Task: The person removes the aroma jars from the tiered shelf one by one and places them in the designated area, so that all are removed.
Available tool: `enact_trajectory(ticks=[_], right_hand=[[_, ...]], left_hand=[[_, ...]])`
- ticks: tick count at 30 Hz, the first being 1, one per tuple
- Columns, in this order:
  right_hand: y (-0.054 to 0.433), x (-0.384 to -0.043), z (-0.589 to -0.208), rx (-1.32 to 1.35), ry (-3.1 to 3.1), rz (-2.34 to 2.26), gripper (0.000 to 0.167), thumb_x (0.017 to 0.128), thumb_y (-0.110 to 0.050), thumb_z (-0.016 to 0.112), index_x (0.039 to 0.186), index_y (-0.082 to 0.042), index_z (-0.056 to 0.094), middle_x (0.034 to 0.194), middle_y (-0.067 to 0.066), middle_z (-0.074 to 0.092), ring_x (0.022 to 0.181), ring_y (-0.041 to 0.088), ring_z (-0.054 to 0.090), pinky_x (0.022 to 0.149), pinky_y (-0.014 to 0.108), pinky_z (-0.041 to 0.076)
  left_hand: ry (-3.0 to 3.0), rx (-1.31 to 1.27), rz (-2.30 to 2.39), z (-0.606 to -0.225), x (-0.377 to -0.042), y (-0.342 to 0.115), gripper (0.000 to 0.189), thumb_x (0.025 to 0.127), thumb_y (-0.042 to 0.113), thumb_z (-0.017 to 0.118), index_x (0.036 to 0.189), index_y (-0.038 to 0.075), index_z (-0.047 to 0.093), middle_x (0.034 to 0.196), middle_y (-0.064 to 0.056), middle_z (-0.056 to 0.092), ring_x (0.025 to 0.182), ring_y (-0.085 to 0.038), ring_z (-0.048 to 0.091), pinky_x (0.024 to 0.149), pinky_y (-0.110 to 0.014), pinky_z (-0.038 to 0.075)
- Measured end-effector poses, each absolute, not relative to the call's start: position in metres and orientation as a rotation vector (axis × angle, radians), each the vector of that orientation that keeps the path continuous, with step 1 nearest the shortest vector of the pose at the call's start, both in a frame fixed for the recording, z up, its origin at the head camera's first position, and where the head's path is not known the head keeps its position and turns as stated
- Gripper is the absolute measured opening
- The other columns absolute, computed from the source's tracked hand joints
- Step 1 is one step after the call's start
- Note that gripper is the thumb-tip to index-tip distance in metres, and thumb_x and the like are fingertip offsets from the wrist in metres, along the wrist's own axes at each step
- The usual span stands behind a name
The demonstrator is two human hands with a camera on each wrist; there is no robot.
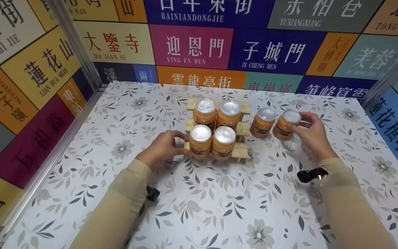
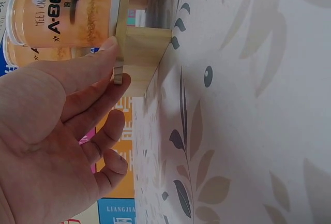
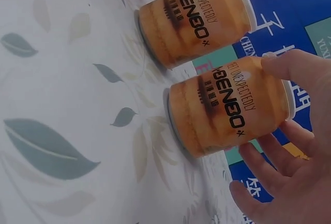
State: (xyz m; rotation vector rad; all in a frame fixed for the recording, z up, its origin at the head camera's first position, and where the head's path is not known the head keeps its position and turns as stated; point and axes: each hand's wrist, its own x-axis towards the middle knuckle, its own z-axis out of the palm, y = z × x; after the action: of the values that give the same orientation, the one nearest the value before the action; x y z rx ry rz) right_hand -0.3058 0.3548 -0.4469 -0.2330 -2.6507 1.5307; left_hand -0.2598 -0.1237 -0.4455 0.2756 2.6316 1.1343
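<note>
A three-step wooden stand [image 1: 241, 151] holds orange cans with silver lids: two on its lowest step, including a front left can [image 1: 200, 141], and two on a higher step behind, including a back right can [image 1: 229, 114]. My left hand [image 1: 164, 147] pinches the left end of the lowest step between thumb and fingers; the left wrist view shows the thumb on top beside a can [image 2: 72, 12]. My right hand [image 1: 314, 136] grips the rightmost can [image 1: 283, 128] near its lid, thumb in front and fingers behind. Just left of it stands another can [image 1: 263, 124], apart from the stand.
The table [image 1: 199, 207] has a white cover with grey leaves and flowers. Behind it and at both sides rise panels [image 1: 192, 46] with coloured blocks of lettering. A metal frame edge [image 1: 50, 166] runs along the left side.
</note>
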Motion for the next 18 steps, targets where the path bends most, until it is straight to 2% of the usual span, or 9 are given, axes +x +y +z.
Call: enact_trajectory(ticks=[3, 7, 10, 15, 18], right_hand=[[0.352, -0.302, -0.445, -0.236, -2.625, 1.487, 0.084, 0.093, -0.043, 0.076, 0.157, -0.009, 0.033, 0.158, 0.017, 0.041, 0.145, 0.032, 0.040, 0.119, 0.047, 0.036], [0.348, -0.297, -0.442, -0.268, -2.547, 1.454, 0.080, 0.092, -0.045, 0.077, 0.155, -0.013, 0.039, 0.158, 0.013, 0.043, 0.147, 0.029, 0.036, 0.123, 0.049, 0.028], [0.343, -0.294, -0.441, -0.265, -2.479, 1.424, 0.072, 0.093, -0.045, 0.076, 0.150, -0.016, 0.045, 0.154, 0.008, 0.047, 0.141, 0.024, 0.040, 0.117, 0.044, 0.031], [0.332, -0.289, -0.439, -0.166, -2.378, 1.389, 0.057, 0.093, -0.037, 0.078, 0.140, -0.014, 0.056, 0.140, 0.003, 0.057, 0.125, 0.017, 0.049, 0.099, 0.030, 0.033], [0.324, -0.286, -0.437, -0.108, -2.348, 1.378, 0.051, 0.092, -0.032, 0.079, 0.135, -0.013, 0.060, 0.135, 0.002, 0.061, 0.119, 0.017, 0.052, 0.092, 0.025, 0.033]], left_hand=[[2.629, 0.276, 1.120, -0.445, -0.261, -0.123, 0.044, 0.084, 0.024, 0.087, 0.124, 0.017, 0.071, 0.110, -0.010, 0.071, 0.079, -0.018, 0.056, 0.070, -0.033, 0.046], [2.622, 0.277, 1.118, -0.446, -0.260, -0.123, 0.043, 0.085, 0.022, 0.087, 0.124, 0.016, 0.071, 0.109, -0.010, 0.071, 0.079, -0.019, 0.057, 0.071, -0.033, 0.047], [2.621, 0.272, 1.124, -0.447, -0.259, -0.124, 0.044, 0.084, 0.022, 0.087, 0.124, 0.015, 0.071, 0.107, -0.010, 0.071, 0.078, -0.018, 0.057, 0.070, -0.033, 0.047], [2.632, 0.269, 1.113, -0.446, -0.259, -0.124, 0.043, 0.085, 0.025, 0.087, 0.124, 0.016, 0.071, 0.104, -0.009, 0.071, 0.073, -0.017, 0.053, 0.067, -0.033, 0.044], [2.634, 0.263, 1.093, -0.443, -0.261, -0.124, 0.045, 0.084, 0.026, 0.088, 0.124, 0.016, 0.071, 0.108, -0.009, 0.071, 0.075, -0.017, 0.054, 0.068, -0.033, 0.044]])
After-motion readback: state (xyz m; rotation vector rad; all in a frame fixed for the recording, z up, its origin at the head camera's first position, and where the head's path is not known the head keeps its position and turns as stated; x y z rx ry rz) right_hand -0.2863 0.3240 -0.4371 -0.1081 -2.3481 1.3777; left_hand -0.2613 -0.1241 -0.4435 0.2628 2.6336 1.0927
